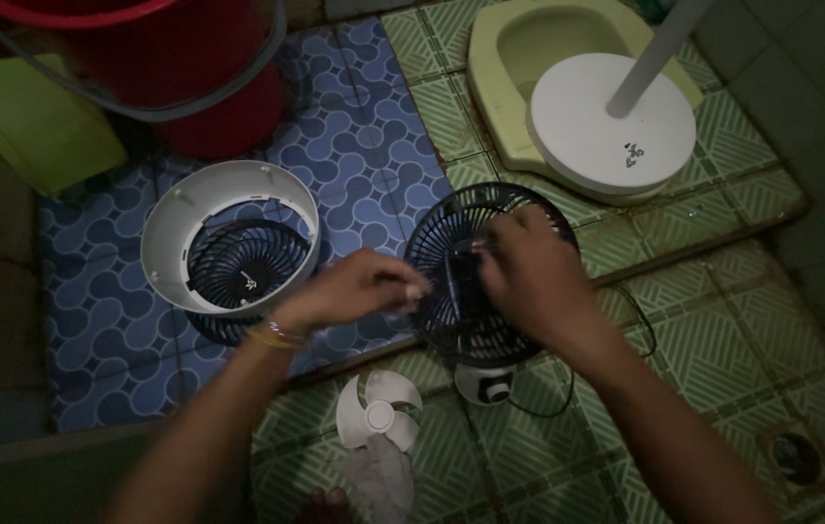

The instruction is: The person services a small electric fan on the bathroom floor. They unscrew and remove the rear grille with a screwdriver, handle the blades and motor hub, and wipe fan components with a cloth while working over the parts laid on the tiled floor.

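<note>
Your fan point(471, 291) is stripped: front grille point(233, 243) and blade point(379, 409) lie aside. Your left hand point(354, 289) pinches something small at the rear grille, and your right hand point(529, 277) curls its fingers over the hub.

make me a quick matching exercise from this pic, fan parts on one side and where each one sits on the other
Things:
1. white fan blade
2. white round fan base
3. white fan housing ring
4. black rear fan grille

Places:
A. on the blue patterned tiles, left
B. under both hands, centre
C. over the squat toilet, top right
D. on the green tiles, bottom centre, by a cloth

Pairs: 1-D, 2-C, 3-A, 4-B
</note>
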